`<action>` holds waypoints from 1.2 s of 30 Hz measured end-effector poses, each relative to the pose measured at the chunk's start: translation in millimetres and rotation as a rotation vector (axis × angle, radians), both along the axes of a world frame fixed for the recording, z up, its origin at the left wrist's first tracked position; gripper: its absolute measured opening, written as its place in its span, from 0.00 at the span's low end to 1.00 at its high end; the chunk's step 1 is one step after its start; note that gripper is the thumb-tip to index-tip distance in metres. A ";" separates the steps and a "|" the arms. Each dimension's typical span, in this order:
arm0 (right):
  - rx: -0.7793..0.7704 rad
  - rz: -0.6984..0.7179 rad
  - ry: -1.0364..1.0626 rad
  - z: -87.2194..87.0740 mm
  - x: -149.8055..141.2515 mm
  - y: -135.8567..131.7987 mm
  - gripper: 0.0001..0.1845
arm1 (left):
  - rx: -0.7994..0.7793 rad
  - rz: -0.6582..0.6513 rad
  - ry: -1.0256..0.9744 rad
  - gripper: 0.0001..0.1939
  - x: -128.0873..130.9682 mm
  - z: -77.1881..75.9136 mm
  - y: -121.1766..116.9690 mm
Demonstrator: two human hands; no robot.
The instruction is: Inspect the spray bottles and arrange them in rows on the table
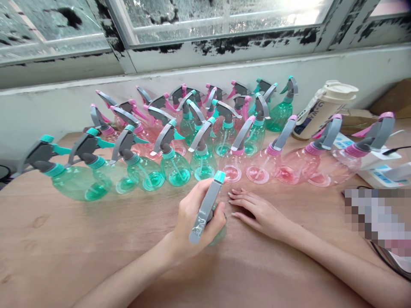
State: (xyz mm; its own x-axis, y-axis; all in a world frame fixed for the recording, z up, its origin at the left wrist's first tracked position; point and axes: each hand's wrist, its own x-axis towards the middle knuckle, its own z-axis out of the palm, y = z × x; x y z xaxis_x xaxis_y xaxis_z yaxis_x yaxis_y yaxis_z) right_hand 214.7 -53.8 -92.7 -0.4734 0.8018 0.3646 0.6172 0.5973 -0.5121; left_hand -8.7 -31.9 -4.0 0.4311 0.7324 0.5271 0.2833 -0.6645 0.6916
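My left hand (195, 218) is closed around the neck of a green spray bottle (208, 209), whose grey trigger and teal nozzle point away from me. It stands on the wooden table (80, 252) just in front of the rows of bottles. My right hand (257, 211) lies flat on the table beside it, fingers stretched out, holding nothing. Several green spray bottles (173, 164) and pink spray bottles (266, 164) stand in rows behind the hands.
A cream-lidded cup (324, 107) leans at the back right near a white device (379, 169) with a black cable. A wall and window sill (192, 72) run behind the bottles. A blurred patch (375, 218) covers something at the right edge.
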 end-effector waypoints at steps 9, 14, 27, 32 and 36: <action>-0.006 -0.003 0.006 1.4 -0.4 -0.1 0.15 | 0.008 -0.057 0.080 0.07 -0.5 19.6 1.1; 0.004 -0.005 0.012 1.5 -0.5 -0.3 0.16 | 0.062 -0.016 0.046 0.17 1.0 9.3 -0.9; 0.002 0.004 -0.019 -2.1 0.6 0.2 0.15 | -0.006 0.010 0.026 0.18 -0.3 2.0 -4.5; 0.008 0.005 -0.028 -1.9 0.5 0.1 0.15 | -0.009 0.021 0.029 0.16 0.6 4.0 -5.4; 0.009 0.001 -0.016 -1.2 0.3 -0.2 0.15 | -0.017 0.021 0.029 0.15 0.7 4.3 -5.3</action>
